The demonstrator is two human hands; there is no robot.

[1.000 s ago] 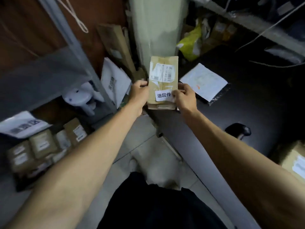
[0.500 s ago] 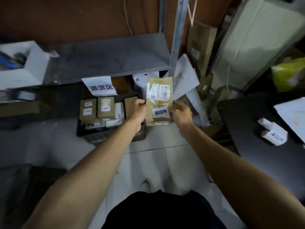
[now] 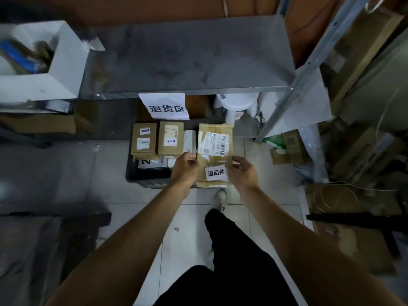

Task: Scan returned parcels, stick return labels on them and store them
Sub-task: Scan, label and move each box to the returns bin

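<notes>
The step in hand looks like storing: the brown parcel, its white return label already stuck on, is held over the right end of the black crate that sits on the floor under the grey shelf. The left hand and right hand pinch its long edges, fingers curled round them. Lower it level into the gap right of the two labelled boxes (label up, so it reads), then let go.
</notes>
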